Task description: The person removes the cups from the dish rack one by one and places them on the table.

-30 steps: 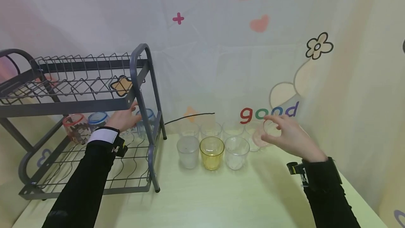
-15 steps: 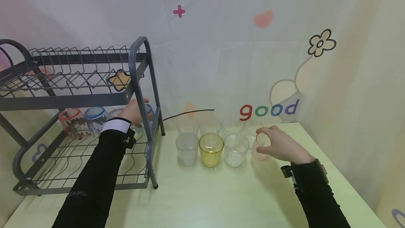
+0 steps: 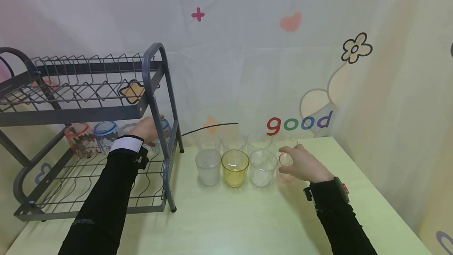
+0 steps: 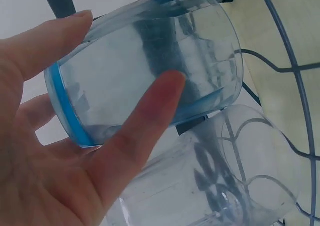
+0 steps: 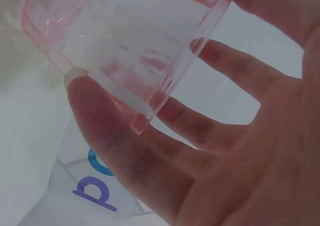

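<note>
1. Over at centre right, the right hand (image 3: 304, 164) grips a pink cup (image 5: 125, 51), tilted just above the tabletop (image 3: 247, 215).
2. Left hand (image 3: 148, 129) clasps a blue-rimmed cup (image 4: 145, 66), lying sideways inside the rack (image 3: 155, 85).

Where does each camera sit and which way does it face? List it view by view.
Head: looks forward and down at the table, dish rack and cups; both sleeves show.
Left wrist: at the left hand gripping the blue-rimmed cup.
Right wrist: at the right hand gripping the pink cup.
Shared: the head view also shows both cups.
</note>
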Motion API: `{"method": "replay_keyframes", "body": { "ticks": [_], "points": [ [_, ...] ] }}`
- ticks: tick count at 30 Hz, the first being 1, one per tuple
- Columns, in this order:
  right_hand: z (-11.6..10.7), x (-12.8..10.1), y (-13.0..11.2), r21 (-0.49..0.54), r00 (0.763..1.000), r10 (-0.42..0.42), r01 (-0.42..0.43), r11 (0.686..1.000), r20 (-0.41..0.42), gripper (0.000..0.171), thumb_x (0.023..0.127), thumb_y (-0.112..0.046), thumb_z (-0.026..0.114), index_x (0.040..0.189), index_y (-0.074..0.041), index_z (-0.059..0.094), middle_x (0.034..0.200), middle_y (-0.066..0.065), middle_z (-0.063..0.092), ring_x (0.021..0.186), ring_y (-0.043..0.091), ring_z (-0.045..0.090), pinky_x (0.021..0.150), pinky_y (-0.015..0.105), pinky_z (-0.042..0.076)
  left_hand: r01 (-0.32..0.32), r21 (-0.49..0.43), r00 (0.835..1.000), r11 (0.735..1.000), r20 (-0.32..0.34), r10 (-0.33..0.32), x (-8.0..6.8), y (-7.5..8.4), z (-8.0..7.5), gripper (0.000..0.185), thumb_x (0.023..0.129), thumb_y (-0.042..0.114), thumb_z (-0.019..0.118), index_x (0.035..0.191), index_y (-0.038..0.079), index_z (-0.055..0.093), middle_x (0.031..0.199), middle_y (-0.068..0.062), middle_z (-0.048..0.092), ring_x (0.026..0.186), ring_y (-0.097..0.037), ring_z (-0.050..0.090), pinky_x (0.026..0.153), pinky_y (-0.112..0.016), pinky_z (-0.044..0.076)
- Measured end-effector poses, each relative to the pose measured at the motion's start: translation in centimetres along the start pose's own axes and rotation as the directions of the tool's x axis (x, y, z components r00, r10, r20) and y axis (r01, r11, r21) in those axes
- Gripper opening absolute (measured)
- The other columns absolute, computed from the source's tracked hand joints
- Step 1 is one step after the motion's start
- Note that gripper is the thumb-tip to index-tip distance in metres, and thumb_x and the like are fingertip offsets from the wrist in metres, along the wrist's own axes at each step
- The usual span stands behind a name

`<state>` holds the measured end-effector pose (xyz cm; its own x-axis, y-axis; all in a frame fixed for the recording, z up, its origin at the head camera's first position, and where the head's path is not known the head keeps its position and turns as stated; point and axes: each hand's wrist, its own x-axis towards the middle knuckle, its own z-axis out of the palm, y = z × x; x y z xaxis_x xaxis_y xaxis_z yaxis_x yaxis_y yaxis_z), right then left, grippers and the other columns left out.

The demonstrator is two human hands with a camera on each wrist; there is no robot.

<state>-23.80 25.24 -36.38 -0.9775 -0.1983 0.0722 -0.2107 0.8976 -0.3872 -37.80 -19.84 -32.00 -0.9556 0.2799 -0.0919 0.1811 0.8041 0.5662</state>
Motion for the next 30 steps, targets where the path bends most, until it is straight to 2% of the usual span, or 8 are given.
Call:
{"method": "replay_keyframes", "body": {
  "ticks": [6, 9, 14, 19, 23, 27, 30],
  "points": [
    [0.6, 0.2, 0.0, 0.003, 0.999, 0.036, -0.036, 0.999, 0.028, 0.061, 0.083, -0.02, 0.077, 0.137, -0.003, 0.054, 0.115, 0.024, 0.054, 0.097, 0.033, 0.052, 0.078, 0.049, 0.054, -0.074, -0.013, 0.997, 0.997, -0.027, 0.073, -0.9, -0.3, 0.3, 0.074, 0.093, 0.015, 0.067, 0.151, -0.005, 0.024, 0.135, -0.033, 0.048, 0.104, -0.042, 0.062, 0.06, -0.034, 0.058],
    [0.8, 0.2, 0.0, -0.002, 0.999, 0.039, -0.039, 0.999, 0.033, 0.061, 0.082, -0.021, 0.077, 0.136, -0.003, 0.054, 0.116, 0.024, 0.055, 0.098, 0.033, 0.052, 0.078, 0.05, 0.054, -0.104, -0.026, 0.994, 0.994, -0.032, 0.103, -1.3, -0.6, 0.4, 0.073, 0.094, 0.014, 0.066, 0.15, -0.008, 0.025, 0.132, -0.035, 0.049, 0.099, -0.041, 0.065, 0.059, -0.034, 0.058],
    [1.1, 0.3, -0.3, -0.005, 0.998, 0.054, -0.054, 0.999, 0.033, 0.061, 0.083, -0.023, 0.078, 0.134, -0.001, 0.055, 0.118, 0.026, 0.056, 0.102, 0.036, 0.052, 0.083, 0.055, 0.052, -0.114, -0.036, 0.993, 0.993, -0.041, 0.113, -1.9, -1.1, 0.1, 0.072, 0.094, 0.014, 0.067, 0.149, -0.008, 0.027, 0.135, -0.035, 0.047, 0.087, -0.036, 0.069, 0.06, -0.033, 0.058],
    [1.2, 0.5, -0.2, 0.0, 0.998, 0.066, -0.066, 0.998, 0.02, 0.062, 0.082, -0.024, 0.078, 0.134, 0.001, 0.055, 0.119, 0.027, 0.055, 0.104, 0.039, 0.052, 0.086, 0.058, 0.05, -0.089, -0.017, 0.994, 0.996, -0.072, 0.087, -2.3, -0.9, -0.5, 0.074, 0.092, 0.016, 0.069, 0.15, -0.003, 0.028, 0.137, -0.033, 0.046, 0.081, -0.033, 0.07, 0.063, -0.035, 0.057],
    [1.2, 0.6, 0.1, 0.006, 0.997, 0.074, -0.074, 0.997, 0.014, 0.062, 0.082, -0.025, 0.079, 0.133, 0.001, 0.055, 0.121, 0.028, 0.055, 0.106, 0.039, 0.051, 0.087, 0.058, 0.049, -0.034, 0.029, 0.996, 0.999, -0.077, 0.036, -2.9, -0.2, -1.0, 0.082, 0.09, 0.021, 0.068, 0.153, 0.001, 0.02, 0.139, -0.033, 0.045, 0.076, -0.027, 0.07, 0.065, -0.038, 0.055],
    [1.2, 0.6, 0.2, 0.009, 0.997, 0.073, -0.073, 0.997, 0.015, 0.064, 0.082, -0.025, 0.079, 0.134, 0.002, 0.053, 0.121, 0.029, 0.055, 0.107, 0.041, 0.051, 0.087, 0.059, 0.049, 0.004, 0.094, 0.996, 0.996, -0.085, 0.004, -3.7, 0.4, -1.4, 0.083, 0.09, 0.022, 0.066, 0.154, 0.002, 0.017, 0.121, -0.031, 0.059, 0.071, -0.021, 0.068, 0.062, -0.037, 0.051],
    [1.0, 0.4, 0.1, 0.015, 0.997, 0.071, -0.072, 0.997, 0.022, 0.07, 0.082, -0.028, 0.079, 0.138, 0.001, 0.049, 0.123, 0.031, 0.051, 0.106, 0.041, 0.053, 0.086, 0.059, 0.05, 0.001, 0.12, 0.995, 0.993, -0.101, 0.011, -4.4, 0.7, -1.7, 0.081, 0.09, 0.025, 0.067, 0.153, 0.003, 0.022, 0.117, -0.029, 0.061, 0.073, -0.023, 0.068, 0.064, -0.039, 0.052]
  ]
}}
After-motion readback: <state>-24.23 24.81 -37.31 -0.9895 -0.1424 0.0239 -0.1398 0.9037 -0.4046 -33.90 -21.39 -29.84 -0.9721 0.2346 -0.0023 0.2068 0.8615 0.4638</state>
